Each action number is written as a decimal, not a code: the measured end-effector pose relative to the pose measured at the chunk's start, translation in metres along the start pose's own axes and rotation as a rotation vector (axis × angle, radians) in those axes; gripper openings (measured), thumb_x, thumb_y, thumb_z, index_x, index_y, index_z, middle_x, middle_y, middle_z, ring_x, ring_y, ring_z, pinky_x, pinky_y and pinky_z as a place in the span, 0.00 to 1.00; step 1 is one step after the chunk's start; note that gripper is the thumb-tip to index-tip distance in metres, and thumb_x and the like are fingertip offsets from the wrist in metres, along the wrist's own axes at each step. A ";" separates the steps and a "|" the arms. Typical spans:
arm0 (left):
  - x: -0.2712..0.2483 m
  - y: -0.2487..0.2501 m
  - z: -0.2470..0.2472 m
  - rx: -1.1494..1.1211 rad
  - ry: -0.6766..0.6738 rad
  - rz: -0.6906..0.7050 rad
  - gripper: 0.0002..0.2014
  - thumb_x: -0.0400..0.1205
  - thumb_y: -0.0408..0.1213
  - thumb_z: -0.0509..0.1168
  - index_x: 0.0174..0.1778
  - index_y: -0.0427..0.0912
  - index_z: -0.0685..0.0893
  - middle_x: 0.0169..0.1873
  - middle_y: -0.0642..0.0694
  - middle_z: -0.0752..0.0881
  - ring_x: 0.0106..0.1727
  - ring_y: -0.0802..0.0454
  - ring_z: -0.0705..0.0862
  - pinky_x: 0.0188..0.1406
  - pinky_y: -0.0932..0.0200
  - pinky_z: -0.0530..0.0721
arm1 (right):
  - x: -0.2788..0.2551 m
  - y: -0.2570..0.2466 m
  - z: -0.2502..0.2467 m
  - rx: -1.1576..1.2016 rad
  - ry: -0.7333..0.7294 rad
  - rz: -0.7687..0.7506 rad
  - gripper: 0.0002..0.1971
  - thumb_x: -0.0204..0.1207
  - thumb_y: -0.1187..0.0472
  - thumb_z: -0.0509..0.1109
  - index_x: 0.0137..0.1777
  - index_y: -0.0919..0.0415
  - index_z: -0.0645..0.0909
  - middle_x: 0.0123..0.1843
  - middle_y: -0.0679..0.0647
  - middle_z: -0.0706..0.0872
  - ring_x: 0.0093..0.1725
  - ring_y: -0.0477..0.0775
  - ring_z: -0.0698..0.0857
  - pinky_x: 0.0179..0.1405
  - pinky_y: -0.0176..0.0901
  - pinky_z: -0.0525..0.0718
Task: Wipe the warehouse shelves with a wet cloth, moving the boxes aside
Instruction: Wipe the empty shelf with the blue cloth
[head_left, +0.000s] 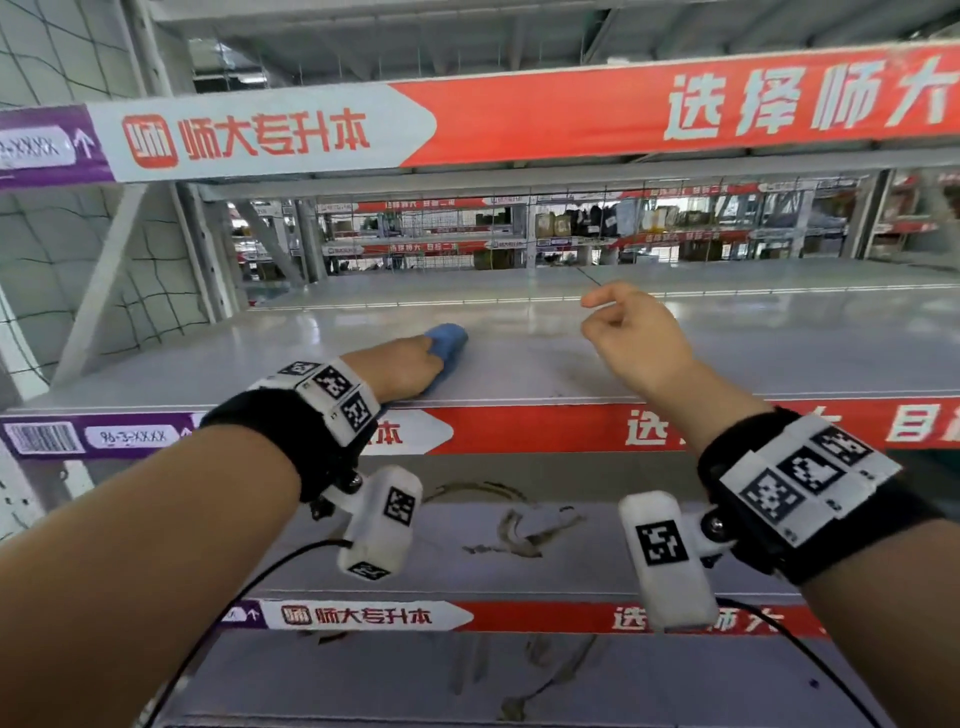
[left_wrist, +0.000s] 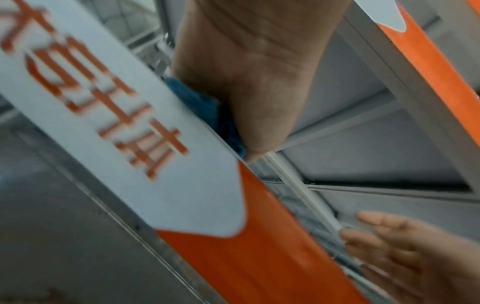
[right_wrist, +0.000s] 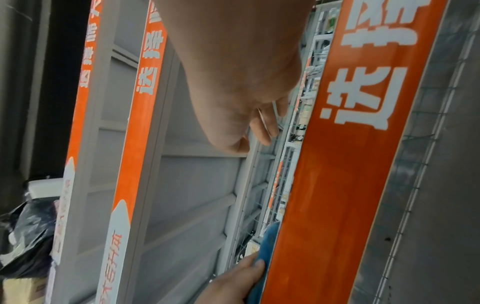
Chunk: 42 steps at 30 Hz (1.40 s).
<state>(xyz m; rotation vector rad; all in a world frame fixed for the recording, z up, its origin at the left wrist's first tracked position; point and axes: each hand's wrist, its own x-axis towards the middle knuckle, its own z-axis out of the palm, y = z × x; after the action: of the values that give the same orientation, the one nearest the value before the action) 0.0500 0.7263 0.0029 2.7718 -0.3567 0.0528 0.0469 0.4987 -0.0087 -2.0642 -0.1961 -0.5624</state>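
Wiping is under way on the middle shelf (head_left: 675, 358), which carries no boxes where you can see it, so only cleaning seems left there; the lower shelf (head_left: 519, 540) looks smeared and unwiped. Your left hand (head_left: 410, 366) grips the cloth (head_left: 448, 338) on the shelf near its front edge. Your right hand (head_left: 636, 332) hovers above, loosely curled, holding nothing.

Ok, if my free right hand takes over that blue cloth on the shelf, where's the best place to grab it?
Probably the far end of the blue cloth, coming from above and the right. That bunched end sticks out past the left hand, which covers the near part, while the right hand hovers empty to its right above the shelf.
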 end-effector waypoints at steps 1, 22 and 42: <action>0.003 0.011 0.005 -0.019 -0.018 0.047 0.12 0.89 0.37 0.45 0.48 0.51 0.73 0.45 0.51 0.76 0.47 0.58 0.76 0.47 0.69 0.67 | -0.001 0.002 -0.005 -0.013 0.012 0.016 0.12 0.80 0.64 0.62 0.61 0.58 0.77 0.40 0.48 0.81 0.35 0.47 0.78 0.31 0.34 0.72; -0.009 0.103 0.037 0.009 0.115 0.748 0.17 0.78 0.23 0.57 0.61 0.41 0.79 0.57 0.46 0.79 0.56 0.51 0.77 0.54 0.59 0.72 | -0.019 -0.010 -0.059 -0.104 -0.020 -0.108 0.11 0.82 0.62 0.64 0.61 0.62 0.83 0.55 0.52 0.85 0.55 0.48 0.81 0.46 0.30 0.73; -0.023 -0.097 -0.057 0.094 0.518 0.212 0.10 0.78 0.30 0.61 0.48 0.43 0.87 0.55 0.42 0.83 0.60 0.43 0.79 0.63 0.47 0.75 | 0.035 -0.102 0.127 -0.617 -0.389 -0.354 0.13 0.77 0.64 0.68 0.61 0.60 0.78 0.63 0.58 0.79 0.65 0.60 0.77 0.62 0.45 0.73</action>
<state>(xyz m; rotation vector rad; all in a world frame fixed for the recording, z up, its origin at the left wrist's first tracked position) 0.0529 0.8389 0.0225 2.6648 -0.5105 0.8372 0.0814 0.6575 0.0301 -2.7585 -0.6986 -0.4590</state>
